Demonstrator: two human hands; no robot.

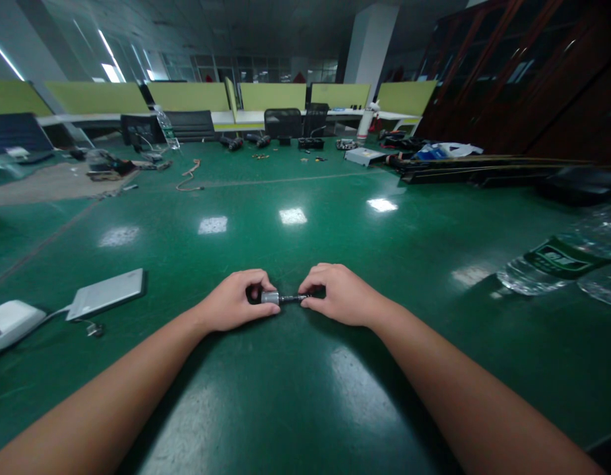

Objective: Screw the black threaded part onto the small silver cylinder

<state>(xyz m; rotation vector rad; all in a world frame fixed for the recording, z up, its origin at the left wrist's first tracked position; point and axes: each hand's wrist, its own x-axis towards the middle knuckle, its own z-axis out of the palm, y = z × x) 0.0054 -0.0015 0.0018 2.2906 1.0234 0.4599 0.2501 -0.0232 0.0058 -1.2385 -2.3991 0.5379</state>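
Just above the green table, or resting on it, a short grey metal cylinder with a thin dark shaft lies level between my hands. My left hand pinches the cylinder end between thumb and fingers. On the other side, my right hand has its thumb and fingertips closed on the far end of the shaft. Those fingertips hide the shaft's tip, and the exact kind of the part cannot be made out.
Left of my arm lie a silver flat box with a cable and a white adapter. Clear plastic bottles lie at the right. A white cable, power tools and black bars lie farther back on the green table.
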